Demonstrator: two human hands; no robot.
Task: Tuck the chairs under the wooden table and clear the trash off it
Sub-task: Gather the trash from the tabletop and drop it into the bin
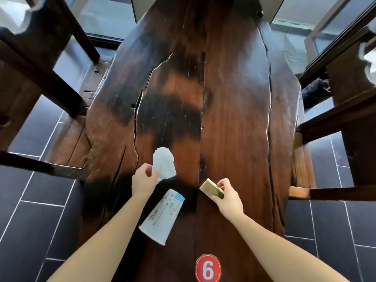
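Note:
A long dark wooden table [234,110] runs away from me down the middle of the head view. My left hand [143,180] pinches a crumpled white tissue [164,164] just above the tabletop. My right hand [227,195] grips a small tan and green box [211,190] by its near end. Between my forearms a white paper cup [162,215] with blue print lies on its side, its mouth toward me. Wooden chairs stand on both sides, one on the left [40,82] and one on the right [345,119], their seats partly beside the table edges.
A red round sticker with the number 6 [208,267] marks the near end of the table. Dark floor tiles [36,210] show on both sides. Glass panels and a dark frame [325,31] lie beyond the far end.

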